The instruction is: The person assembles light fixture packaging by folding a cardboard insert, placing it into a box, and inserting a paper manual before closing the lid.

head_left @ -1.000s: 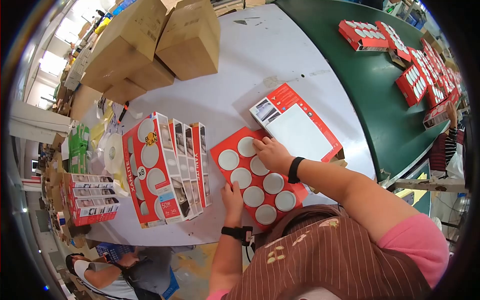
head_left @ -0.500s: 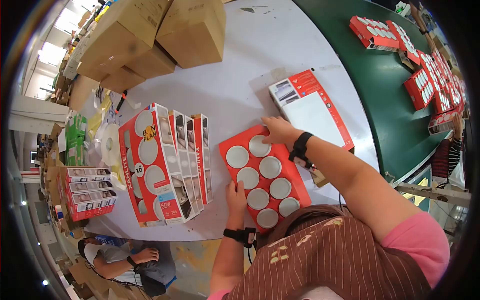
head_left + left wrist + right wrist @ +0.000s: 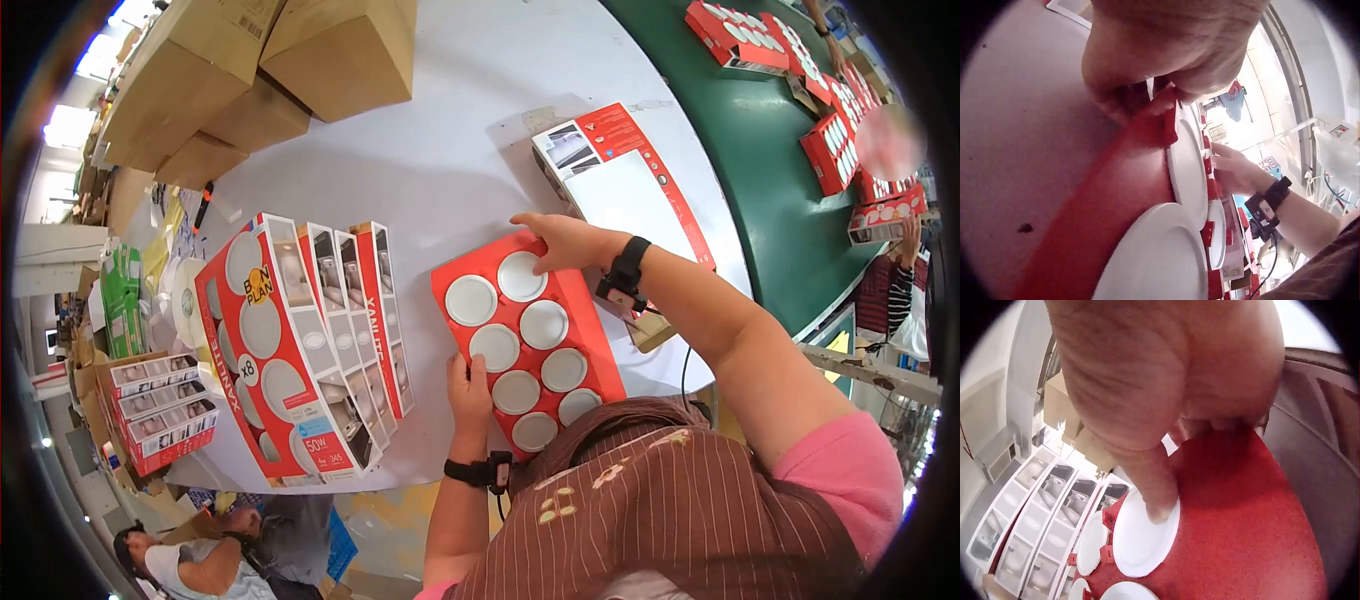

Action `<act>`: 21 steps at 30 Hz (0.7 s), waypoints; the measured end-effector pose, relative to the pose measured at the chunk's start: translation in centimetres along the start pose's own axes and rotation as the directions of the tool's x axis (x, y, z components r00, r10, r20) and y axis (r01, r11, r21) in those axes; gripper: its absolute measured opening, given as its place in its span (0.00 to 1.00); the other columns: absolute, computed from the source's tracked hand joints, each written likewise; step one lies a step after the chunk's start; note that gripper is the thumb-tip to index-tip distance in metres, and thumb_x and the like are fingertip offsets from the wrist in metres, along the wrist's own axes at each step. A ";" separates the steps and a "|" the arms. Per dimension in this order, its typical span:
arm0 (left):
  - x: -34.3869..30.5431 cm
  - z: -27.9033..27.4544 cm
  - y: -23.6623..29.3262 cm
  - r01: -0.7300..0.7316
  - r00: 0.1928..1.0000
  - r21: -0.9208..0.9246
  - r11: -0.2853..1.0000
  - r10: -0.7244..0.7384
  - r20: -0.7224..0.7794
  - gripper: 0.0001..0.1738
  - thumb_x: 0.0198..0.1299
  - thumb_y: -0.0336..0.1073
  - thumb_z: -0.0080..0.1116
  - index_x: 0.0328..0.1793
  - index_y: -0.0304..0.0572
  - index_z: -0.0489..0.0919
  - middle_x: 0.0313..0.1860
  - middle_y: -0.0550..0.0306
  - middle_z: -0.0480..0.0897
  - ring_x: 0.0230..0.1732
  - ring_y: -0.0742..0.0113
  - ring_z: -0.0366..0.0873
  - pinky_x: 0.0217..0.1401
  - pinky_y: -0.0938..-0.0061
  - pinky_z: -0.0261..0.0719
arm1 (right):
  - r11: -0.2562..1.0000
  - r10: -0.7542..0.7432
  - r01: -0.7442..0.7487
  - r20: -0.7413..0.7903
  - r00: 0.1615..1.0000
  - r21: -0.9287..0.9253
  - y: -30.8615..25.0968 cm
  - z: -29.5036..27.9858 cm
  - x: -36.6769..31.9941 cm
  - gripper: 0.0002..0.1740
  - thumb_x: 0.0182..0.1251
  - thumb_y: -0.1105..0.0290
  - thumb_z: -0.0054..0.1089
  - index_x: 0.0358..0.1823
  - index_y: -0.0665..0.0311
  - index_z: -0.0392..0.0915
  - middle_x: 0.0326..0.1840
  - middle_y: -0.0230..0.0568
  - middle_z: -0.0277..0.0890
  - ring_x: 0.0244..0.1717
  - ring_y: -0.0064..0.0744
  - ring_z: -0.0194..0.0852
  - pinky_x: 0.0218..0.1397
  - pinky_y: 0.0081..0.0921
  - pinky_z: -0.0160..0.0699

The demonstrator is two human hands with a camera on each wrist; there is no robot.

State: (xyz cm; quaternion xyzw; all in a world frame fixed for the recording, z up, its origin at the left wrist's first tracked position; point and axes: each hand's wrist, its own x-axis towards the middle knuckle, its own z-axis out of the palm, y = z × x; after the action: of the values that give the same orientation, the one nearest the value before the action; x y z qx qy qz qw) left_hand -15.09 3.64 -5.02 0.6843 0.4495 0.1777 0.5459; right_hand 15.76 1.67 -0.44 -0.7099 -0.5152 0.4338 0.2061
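While the red tray (image 3: pixel 592 318) of white discs (image 3: pixel 516 392) sits at the bench's (image 3: pixel 480 130) near edge, your left hand (image 3: pixel 470 402) grips its left side, fingers curled; your right hand (image 3: pixel 578 243) pinches its far end.

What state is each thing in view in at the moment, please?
Left hand: gripping the tray's edge.
Right hand: gripping the tray, thumb on a disc.
Tray: held in both hands, filled with discs.
Discs: seated in the tray, white faces showing.
Row of boxes: standing on edge.
White-panel box: lying flat.
Cartons: stacked.
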 end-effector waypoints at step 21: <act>1.0 0.1 1.4 0.228 0.968 -0.144 0.963 -0.208 0.142 0.23 0.71 0.39 0.49 0.63 0.24 0.71 0.56 0.45 0.78 0.56 0.57 0.74 0.60 0.67 0.70 | 0.962 -0.270 0.216 -0.462 0.845 -0.168 -0.4 -0.9 -9.7 0.28 0.55 0.77 0.59 0.61 0.63 0.73 0.60 0.48 0.72 0.62 0.51 0.67 0.65 0.38 0.70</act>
State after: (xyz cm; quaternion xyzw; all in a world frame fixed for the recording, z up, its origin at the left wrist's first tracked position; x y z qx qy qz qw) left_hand -13.92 4.37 -4.07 0.5949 0.4713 0.1085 0.6420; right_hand 15.33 -6.86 4.25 -0.7343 -0.5565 0.1855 0.3416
